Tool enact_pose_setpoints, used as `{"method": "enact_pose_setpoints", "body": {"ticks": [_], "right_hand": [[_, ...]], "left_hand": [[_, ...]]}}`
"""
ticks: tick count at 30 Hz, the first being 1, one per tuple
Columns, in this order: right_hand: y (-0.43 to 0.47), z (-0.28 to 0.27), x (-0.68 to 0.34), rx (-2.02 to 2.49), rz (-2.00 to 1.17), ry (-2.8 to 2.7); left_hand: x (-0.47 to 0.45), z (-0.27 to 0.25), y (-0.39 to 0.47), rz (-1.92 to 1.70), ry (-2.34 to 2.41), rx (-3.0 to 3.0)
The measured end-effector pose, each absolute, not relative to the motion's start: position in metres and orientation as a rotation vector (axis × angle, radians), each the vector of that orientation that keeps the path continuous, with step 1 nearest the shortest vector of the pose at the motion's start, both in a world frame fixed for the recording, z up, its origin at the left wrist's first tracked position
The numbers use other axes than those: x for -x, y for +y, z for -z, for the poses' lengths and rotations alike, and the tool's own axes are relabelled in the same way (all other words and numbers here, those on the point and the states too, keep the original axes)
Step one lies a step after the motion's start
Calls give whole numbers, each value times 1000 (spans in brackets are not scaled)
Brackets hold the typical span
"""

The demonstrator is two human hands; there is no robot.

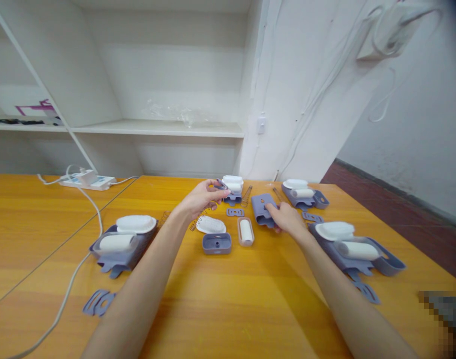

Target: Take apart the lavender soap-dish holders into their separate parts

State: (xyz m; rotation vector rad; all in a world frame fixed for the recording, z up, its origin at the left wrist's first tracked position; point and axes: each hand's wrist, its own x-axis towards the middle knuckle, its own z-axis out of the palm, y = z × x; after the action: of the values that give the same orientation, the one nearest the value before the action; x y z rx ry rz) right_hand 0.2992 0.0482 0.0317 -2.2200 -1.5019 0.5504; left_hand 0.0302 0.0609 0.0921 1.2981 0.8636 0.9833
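Note:
My left hand (203,198) is stretched out over the table's far middle, pinching a small thin grey-purple piece (223,185) between thumb and fingers. My right hand (286,218) rests on a grey-purple plastic housing (261,208), gripping its near end. Between my arms lie a white ribbed oval piece (210,225), a small grey-purple tray (216,243), a clear holder with a white roller (246,231) and a flat slotted plate (235,213). A metal spring (246,196) lies just beyond.
Assembled grey-purple units with white parts stand at the left (122,243), right (357,249), far right (305,194) and far middle (232,188). Flat plates (98,302) lie near left. A white power strip (89,181) and cable (74,279) cross the wooden table (228,309). White shelves stand behind.

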Motion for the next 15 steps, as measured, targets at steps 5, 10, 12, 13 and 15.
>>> {"method": "enact_pose_setpoints", "body": {"ticks": [5, 10, 12, 13, 15], "right_hand": [[49, -28, -307, 2188, -635, -1622], [48, -31, -314, 2196, -607, -1680], [46, -37, -309, 2222, -511, -1670], [44, -41, -304, 2209, -450, -1659], [37, -52, -287, 2068, -436, -1650]], "left_hand": [[-32, -94, 59, -787, 942, -1502], [-34, -94, 53, -581, 1005, -1803], [-36, -90, 53, -565, 1024, -1895], [-38, -87, 53, -568, 1027, -1916], [-40, -83, 53, -585, 1009, -1944]]}}
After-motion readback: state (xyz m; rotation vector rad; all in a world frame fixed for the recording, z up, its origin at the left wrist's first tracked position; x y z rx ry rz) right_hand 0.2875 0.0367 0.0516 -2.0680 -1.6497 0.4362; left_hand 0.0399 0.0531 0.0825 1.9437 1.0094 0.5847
